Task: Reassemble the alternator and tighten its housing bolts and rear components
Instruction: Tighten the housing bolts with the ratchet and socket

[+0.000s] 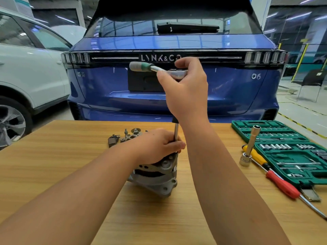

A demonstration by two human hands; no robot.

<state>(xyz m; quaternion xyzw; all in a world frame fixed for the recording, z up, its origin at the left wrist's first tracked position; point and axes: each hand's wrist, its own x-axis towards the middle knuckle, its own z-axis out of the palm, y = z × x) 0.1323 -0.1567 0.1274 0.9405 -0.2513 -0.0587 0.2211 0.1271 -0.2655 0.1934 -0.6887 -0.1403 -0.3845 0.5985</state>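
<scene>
Alternator (155,175) — under left fingers (177,145).

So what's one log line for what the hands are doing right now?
left hand: steadies extension bar | right hand: holds ratchet | alternator: on table

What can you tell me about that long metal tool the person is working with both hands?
The ratchet wrench looks like bright steel, with a handle that ends in a grey grip and a green band. The right hand holds it at the head end, handle pointing left, roughly level. A thin extension bar runs straight down from under that hand. The left hand wraps its lower part, just above the alternator, which stands on the wooden table. The tip is hidden.
</scene>
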